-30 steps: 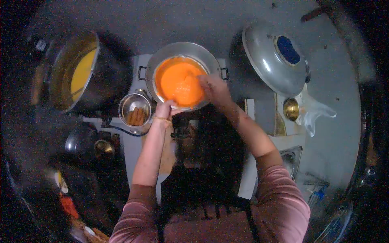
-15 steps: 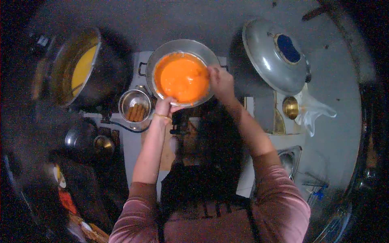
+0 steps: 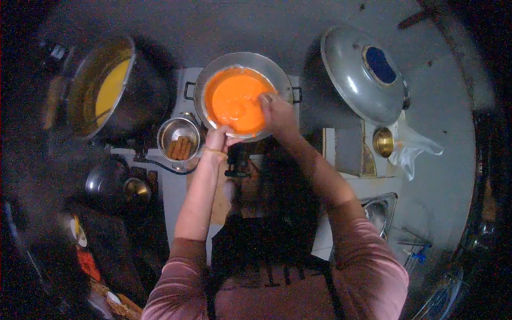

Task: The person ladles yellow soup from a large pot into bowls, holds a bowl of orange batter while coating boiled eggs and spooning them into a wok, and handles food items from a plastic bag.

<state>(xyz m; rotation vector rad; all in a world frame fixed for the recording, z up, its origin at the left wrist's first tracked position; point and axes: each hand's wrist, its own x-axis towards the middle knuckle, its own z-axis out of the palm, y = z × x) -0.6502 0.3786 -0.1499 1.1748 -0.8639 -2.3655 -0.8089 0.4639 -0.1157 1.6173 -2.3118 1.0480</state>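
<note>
Bright orange liquid batter (image 3: 229, 93) fills a bowl resting within a wide metal pan (image 3: 272, 64) with two dark side handles. My left hand (image 3: 217, 138) grips the bowl's near rim, thumb on top. Over the batter's right side is my right hand (image 3: 280, 116), its fingers closed. Whatever it holds is hidden by the hand and by blur; the batter shows swirls and a raised lump near the middle.
Brown sticks lie in a small clear bowl (image 3: 180, 128) by my left wrist. A deep pot (image 3: 129, 64) of yellow liquid stands at left. At right are a large lidded pot (image 3: 346, 69), a small brass bowl (image 3: 383, 142), a plastic bag (image 3: 413, 146) and a sink (image 3: 392, 205).
My right hand has moved left and slightly down over the batter, and the swirls have shifted. My left hand keeps its grip on the bowl rim.
</note>
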